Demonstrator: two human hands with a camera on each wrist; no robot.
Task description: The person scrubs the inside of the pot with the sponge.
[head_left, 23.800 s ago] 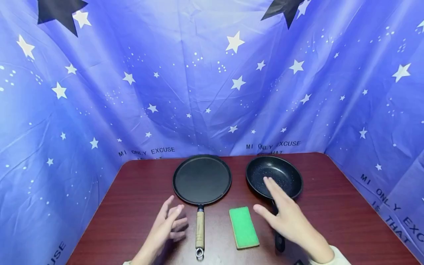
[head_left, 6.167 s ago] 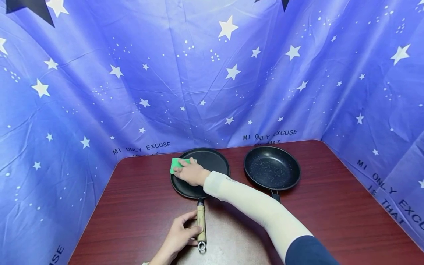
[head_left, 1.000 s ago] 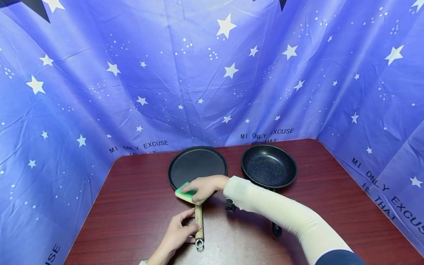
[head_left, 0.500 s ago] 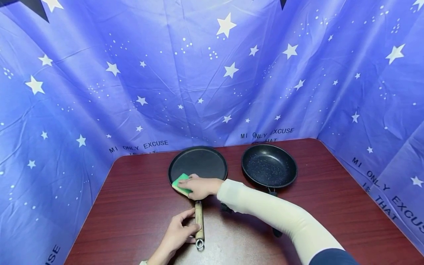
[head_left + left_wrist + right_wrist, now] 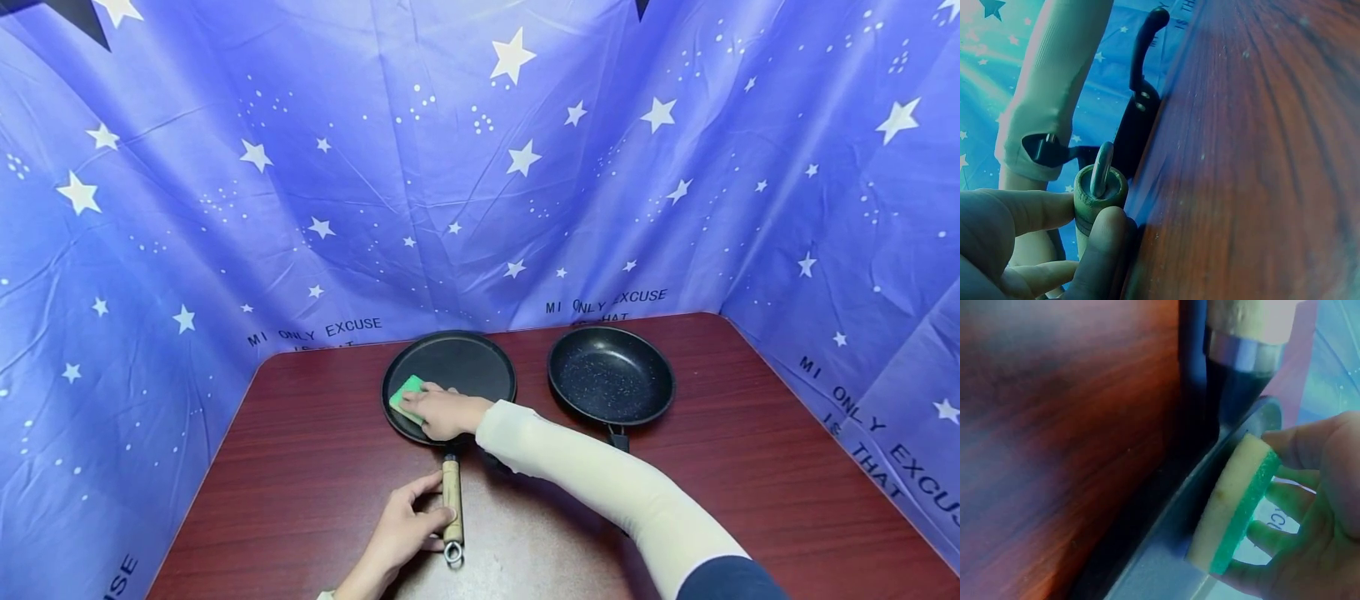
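Note:
A flat black griddle pan (image 5: 457, 367) lies on the dark red table (image 5: 315, 467), its wooden handle (image 5: 452, 500) pointing toward me. My left hand (image 5: 408, 525) grips that handle near its metal ring (image 5: 1101, 169). My right hand (image 5: 444, 412) holds a green and yellow sponge (image 5: 408, 396) (image 5: 1235, 503) and presses it on the pan's left front part. In the right wrist view the sponge's yellow side lies on the pan surface by the rim (image 5: 1166, 531), fingers (image 5: 1285, 537) curled over the green side.
A deeper speckled black frying pan (image 5: 611, 375) sits to the right of the griddle, its black handle (image 5: 618, 438) partly hidden under my right forearm (image 5: 600, 483). A blue star-printed cloth (image 5: 480, 167) walls the table at the back and both sides.
My right hand has slid the sponge from the pan's front rim near the handle back onto the pan surface, up and to the left. The left hand stays on the handle.

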